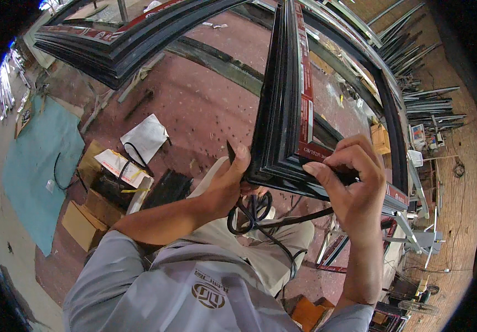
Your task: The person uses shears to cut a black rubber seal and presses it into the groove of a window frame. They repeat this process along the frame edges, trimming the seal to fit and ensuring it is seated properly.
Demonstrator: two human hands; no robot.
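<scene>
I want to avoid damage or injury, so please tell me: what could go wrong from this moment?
The dark pointed thing that seems held in the left hand is near the black frame; a slip might scratch it or cut skin. The looped black strip hangs over the lap and could snag or tangle. The right hand's fingers are at the frame's corner, so a sudden shift might pinch them.
</scene>
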